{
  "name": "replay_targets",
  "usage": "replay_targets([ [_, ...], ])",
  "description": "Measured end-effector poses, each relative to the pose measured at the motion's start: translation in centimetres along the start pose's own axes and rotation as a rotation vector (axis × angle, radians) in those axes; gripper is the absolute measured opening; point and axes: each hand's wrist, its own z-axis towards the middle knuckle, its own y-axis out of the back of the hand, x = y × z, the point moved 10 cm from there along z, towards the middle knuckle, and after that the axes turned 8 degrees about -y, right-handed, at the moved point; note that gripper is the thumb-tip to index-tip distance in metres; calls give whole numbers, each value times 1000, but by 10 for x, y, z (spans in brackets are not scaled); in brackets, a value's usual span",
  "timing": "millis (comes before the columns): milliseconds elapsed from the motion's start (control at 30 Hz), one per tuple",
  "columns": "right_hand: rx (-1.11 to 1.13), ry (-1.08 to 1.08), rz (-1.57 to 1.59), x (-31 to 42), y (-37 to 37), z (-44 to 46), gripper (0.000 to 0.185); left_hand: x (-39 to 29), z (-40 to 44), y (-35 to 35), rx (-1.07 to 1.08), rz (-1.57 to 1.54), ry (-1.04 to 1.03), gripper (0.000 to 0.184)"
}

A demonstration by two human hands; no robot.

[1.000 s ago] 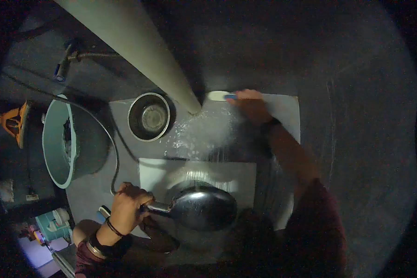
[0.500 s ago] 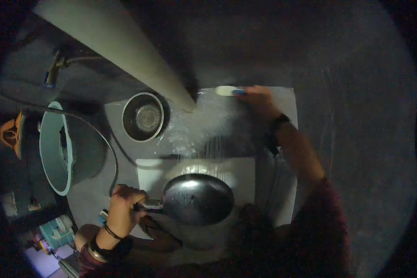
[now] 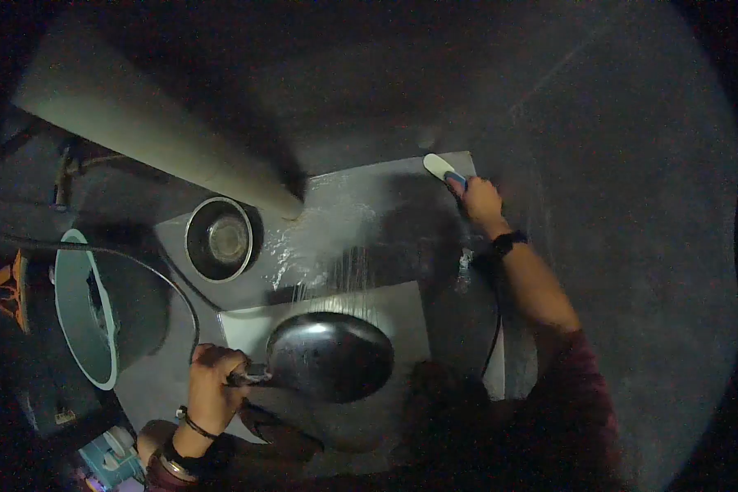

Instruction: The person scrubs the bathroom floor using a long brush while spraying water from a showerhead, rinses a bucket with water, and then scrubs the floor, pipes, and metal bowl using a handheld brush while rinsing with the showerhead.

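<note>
Your left grip [image 3: 212, 384] wraps the shower [image 3: 330, 358] | right grip [image 3: 481, 202] wraps the brush [image 3: 437, 166] | both likely light, hard, slippery; hold their thin ends.

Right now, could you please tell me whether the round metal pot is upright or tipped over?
Upright: the round metal pot has its open mouth facing up, with its inner bottom in view.

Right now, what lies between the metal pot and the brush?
In the head view, the foot of a thick pale pipe comes first beside the metal pot, then wet floor, partly in shadow, up to the brush in the right hand.
</note>
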Motion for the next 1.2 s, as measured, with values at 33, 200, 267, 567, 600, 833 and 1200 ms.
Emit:
replay_targets([
  [33,-13,-89,67,-11,-2,-5,54,4,2,-2,-35,1,-1,20],
  [200,444,-194,737,-19,-67,-67,49,1,22,-3,-67,-27,22,18],
  [267,548,-82,943,-18,-78,-80,45,7,25,-6,-72,-17,49,19],
  [567,290,-485,816,-71,-91,-104,35,-2,9,6,-218,-170,114,21],
  [600,-28,-416,757,-71,-74,-107,34,-9,12,11,-302,-185,58,20],
  [833,-110,-331,653,-59,-19,-55,39,12,18,-9,-636,-623,178,21],
  [1200,-144,-687,983,-32,-53,-3,37,-3,20,-29,-441,-256,72,15],
])
